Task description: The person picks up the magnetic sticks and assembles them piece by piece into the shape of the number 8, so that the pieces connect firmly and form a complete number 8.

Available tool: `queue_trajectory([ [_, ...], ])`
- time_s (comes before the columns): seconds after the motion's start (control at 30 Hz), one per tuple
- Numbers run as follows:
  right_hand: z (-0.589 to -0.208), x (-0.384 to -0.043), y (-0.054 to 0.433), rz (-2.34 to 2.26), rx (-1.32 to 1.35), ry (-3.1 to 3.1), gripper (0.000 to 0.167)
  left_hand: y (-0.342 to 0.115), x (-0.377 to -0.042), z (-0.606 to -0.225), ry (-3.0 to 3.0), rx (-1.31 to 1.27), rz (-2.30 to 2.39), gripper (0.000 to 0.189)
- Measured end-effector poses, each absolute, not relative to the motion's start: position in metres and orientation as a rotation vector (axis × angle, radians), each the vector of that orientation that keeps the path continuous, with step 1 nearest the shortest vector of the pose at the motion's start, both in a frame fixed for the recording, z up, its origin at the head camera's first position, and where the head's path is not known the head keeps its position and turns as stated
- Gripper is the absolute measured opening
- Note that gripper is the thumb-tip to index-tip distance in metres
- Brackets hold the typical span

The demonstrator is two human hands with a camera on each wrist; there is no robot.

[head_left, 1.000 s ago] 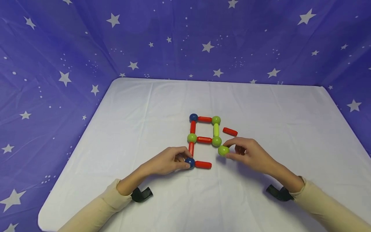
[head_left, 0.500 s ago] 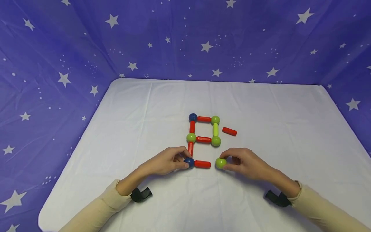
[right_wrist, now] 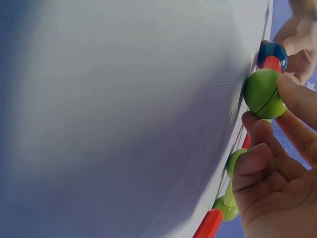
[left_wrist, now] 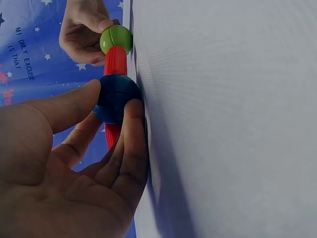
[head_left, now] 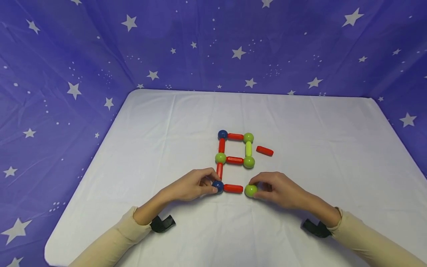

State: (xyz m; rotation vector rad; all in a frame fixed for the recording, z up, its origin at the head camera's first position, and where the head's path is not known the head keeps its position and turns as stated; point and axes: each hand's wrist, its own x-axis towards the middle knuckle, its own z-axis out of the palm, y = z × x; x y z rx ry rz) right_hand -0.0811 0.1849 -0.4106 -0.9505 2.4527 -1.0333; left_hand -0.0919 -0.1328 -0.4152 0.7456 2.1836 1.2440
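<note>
My left hand [head_left: 193, 185] pinches a blue ball [head_left: 218, 187] at the near left corner of a figure of balls and rods. From that ball a red rod [head_left: 233, 188] points right and another red rod [head_left: 219, 171] runs away to a green ball [head_left: 220, 158]. A green ball [head_left: 251, 190] is pinched between thumb and fingers of my right hand [head_left: 283, 191], just off the red rod's right end in the head view. In the left wrist view the green ball [left_wrist: 117, 39] lines up behind the rod; whether they touch there cannot be told.
Beyond the hands, a closed square joins a blue ball [head_left: 222, 135], green balls [head_left: 248, 162], red rods and a light green rod [head_left: 248, 149]. One loose red rod [head_left: 265, 151] lies right of it. White cloth covers the table [head_left: 160, 122]; a starry blue curtain [head_left: 200, 66] stands behind.
My right hand has brought the green ball toward me and left, from beside the square's near right corner to the free end of the red rod. My left hand stays on the blue ball.
</note>
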Motion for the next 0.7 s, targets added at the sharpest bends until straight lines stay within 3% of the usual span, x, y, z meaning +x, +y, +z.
queue_trajectory([
  [0.7, -0.4101, -0.0795, 0.1797, -1.008, -0.931, 2.466, 0.031, -0.1326, -0.0907, -0.4142, 2.172, 0.727, 1.259, 0.022],
])
